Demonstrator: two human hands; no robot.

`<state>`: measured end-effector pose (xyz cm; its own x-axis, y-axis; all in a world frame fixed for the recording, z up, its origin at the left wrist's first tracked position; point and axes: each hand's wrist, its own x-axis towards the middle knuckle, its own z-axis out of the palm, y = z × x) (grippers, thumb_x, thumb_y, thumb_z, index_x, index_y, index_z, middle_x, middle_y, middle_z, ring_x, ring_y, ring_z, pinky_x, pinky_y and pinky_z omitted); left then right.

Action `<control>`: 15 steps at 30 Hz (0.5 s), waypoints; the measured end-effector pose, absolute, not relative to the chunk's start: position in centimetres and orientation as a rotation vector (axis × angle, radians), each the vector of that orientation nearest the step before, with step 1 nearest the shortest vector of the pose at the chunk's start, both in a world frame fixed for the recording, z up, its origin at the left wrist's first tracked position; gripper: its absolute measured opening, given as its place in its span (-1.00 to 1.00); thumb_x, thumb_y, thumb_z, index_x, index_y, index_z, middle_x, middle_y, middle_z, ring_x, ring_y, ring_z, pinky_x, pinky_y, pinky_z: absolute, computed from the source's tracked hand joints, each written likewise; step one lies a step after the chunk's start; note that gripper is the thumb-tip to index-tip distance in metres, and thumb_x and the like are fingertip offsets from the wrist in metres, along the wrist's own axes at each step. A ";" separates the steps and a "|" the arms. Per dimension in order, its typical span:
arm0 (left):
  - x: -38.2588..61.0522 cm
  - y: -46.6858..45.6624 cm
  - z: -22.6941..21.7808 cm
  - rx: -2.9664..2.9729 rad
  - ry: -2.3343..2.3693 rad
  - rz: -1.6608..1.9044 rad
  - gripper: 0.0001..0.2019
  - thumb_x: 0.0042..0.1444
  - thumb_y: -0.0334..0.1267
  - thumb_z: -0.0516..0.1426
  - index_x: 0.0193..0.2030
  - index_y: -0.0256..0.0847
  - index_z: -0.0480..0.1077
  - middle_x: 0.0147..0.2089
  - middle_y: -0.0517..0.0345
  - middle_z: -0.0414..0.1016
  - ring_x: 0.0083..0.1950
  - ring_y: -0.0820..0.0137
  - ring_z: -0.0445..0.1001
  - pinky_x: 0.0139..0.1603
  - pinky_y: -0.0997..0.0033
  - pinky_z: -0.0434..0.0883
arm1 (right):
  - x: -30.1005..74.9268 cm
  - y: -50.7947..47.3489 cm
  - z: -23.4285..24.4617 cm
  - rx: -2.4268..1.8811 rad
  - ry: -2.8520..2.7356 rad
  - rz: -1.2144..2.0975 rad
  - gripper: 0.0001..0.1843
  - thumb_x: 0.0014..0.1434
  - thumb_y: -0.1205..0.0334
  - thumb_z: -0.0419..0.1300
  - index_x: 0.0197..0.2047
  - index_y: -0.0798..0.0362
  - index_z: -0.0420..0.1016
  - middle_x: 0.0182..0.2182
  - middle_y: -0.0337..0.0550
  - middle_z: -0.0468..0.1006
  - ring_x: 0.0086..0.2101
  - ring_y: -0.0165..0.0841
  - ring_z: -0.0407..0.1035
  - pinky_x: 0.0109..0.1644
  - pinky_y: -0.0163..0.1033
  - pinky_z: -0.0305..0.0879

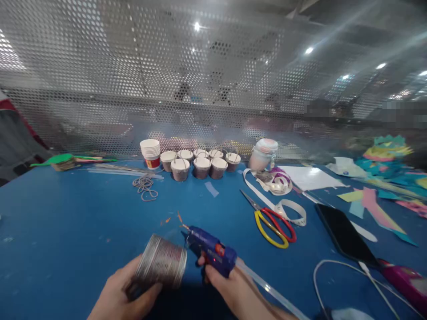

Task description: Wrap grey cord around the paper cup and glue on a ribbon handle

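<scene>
My left hand (122, 289) is closed around a small cup wrapped in grey cord (163, 261), tilted on its side above the table. In my right hand (231, 284) is a blue hot glue gun (211, 251), gripped by its handle. Its nozzle points up and left, just past the cup's right end and apart from it. A long clear glue stick (268, 289) sticks out of the gun's back. Beyond the nozzle lie small orange scraps (167, 220). Fingers on the far side of the cup and handle are partly hidden.
Several small brown buckets with white tops (201, 168) stand at the back by stacked paper cups (151, 153). Loose grey cord (145, 184) lies at left. Rightward are scissors (273, 226), a measuring tape (290, 212), a jar (263, 154), a phone (345, 231) with a white cable, and coloured paper.
</scene>
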<state>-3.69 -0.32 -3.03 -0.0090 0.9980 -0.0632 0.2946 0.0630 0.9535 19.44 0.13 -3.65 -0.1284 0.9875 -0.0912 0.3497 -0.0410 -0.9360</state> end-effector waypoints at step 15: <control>-3.5 0.5 -1.2 1.477 1.314 1.153 -0.73 -0.05 -0.23 0.21 -0.17 -0.28 0.48 -0.40 0.14 0.50 -0.46 0.43 0.38 -0.49 0.50 0.34 | 20.0 -1.9 -0.3 -1.335 -1.749 0.972 -0.76 0.12 0.04 0.13 -0.35 0.06 0.42 -0.56 -0.24 0.45 -0.54 -0.37 0.35 -0.44 -0.29 0.29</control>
